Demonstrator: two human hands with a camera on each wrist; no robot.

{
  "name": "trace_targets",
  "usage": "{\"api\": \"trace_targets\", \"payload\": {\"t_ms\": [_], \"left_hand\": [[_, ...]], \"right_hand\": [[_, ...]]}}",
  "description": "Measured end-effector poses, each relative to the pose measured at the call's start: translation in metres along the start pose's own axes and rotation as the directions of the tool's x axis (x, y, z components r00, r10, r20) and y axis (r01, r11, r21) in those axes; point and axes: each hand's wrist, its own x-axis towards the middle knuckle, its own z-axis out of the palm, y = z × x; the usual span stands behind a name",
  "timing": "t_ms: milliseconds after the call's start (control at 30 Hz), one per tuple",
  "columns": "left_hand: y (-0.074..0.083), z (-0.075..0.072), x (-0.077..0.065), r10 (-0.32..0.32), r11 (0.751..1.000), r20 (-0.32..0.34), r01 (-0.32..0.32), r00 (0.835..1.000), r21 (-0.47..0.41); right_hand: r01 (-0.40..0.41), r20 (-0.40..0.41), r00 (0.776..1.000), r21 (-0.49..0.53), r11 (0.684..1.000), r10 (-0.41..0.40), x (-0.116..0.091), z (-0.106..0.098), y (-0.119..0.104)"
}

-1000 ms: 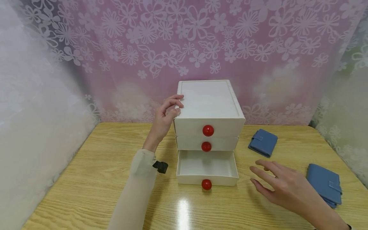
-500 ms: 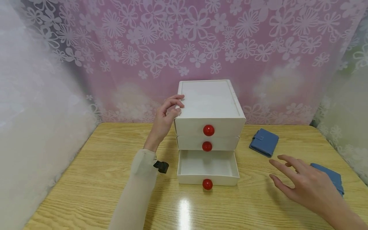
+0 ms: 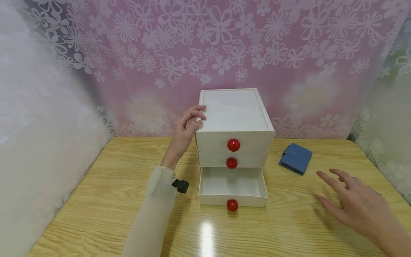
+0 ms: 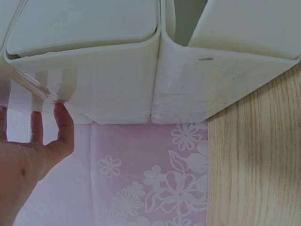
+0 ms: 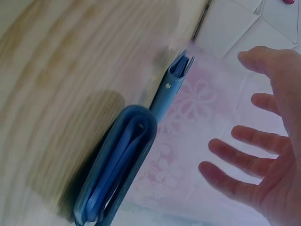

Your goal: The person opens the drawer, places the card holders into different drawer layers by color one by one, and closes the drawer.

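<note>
A white drawer unit (image 3: 236,110) with red knobs stands on the table, its bottom drawer (image 3: 215,200) pulled out and nothing seen inside. My left hand (image 3: 186,128) rests its bent fingers on the unit's upper left edge; in the left wrist view the fingertips touch the white casing. On the right, my right hand (image 3: 363,203) hovers with fingers spread, holding nothing. It mostly hides one blue wallet (image 5: 115,165), which shows close up in the right wrist view, apart from the fingers. A second blue wallet (image 3: 295,159) lies farther back, right of the unit.
The wooden table (image 3: 128,200) extends to both sides of the unit. Behind it hangs a pink floral curtain (image 3: 179,46), and pale cloth closes off the left and right sides. A black strap device (image 3: 181,186) is on the left wrist.
My right hand has moved right, away from the bottom drawer and over the nearer blue wallet, which it now mostly covers. The left hand has stayed on the unit.
</note>
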Motion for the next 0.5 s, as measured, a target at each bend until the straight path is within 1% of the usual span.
{"api": "trace_targets", "payload": {"t_ms": [133, 267, 367, 500], "left_hand": [[0.001, 0.000, 0.000, 0.000, 1.000, 0.003, 0.000, 1.000, -0.003], [0.002, 0.000, 0.000, -0.003, 1.000, 0.003, 0.003, 1.000, -0.005], [0.002, 0.000, 0.000, -0.006, 1.000, 0.002, 0.006, 1.000, -0.005], [0.001, -0.001, -0.001, -0.009, 1.000, 0.004, 0.009, 1.000, -0.010]], "right_hand": [[-0.057, 0.081, 0.995, -0.011, 0.998, 0.058, -0.008, 0.002, 0.009], [-0.127, 0.172, 0.976, -0.042, 0.991, 0.132, -0.016, 0.003, 0.015], [-0.173, 0.241, 0.952, -0.077, 0.982, 0.187, -0.022, 0.005, 0.018], [-0.230, 0.332, 0.906, -0.133, 0.964, 0.262, -0.029, 0.008, 0.026]]}}
